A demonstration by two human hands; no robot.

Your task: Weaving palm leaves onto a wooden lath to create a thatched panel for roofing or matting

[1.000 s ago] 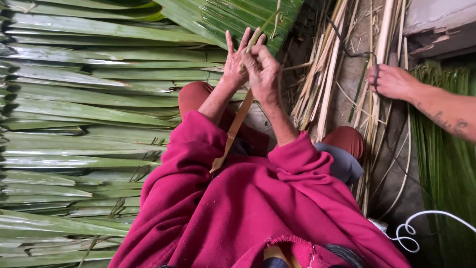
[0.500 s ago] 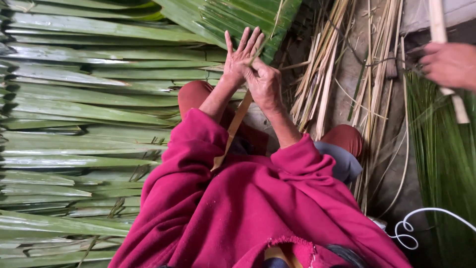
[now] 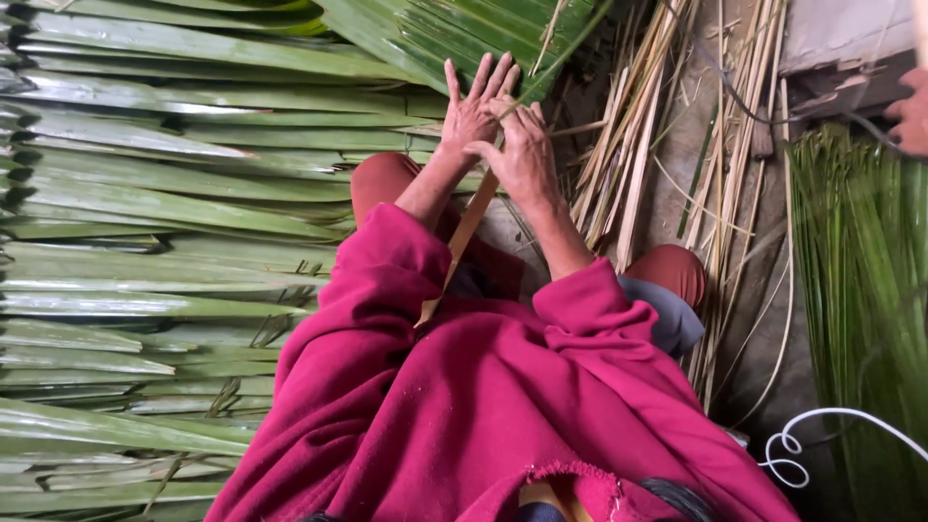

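Left hand (image 3: 472, 111), fingers spread, braces the tan strip (image 3: 462, 237); right hand (image 3: 522, 155) pinches it beside the left; best kept taut.

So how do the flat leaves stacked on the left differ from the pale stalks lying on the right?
The green leaves are broad, flat blades, glossy and dark green; the pale stalks are narrow, stiff-looking sticks, straw-coloured and dull. The green leaves lie in overlapping layers running across the picture, while the pale stalks run roughly up and down it in a loose, fanned bundle. Both are long plant strips lying beside the person in the red garment.
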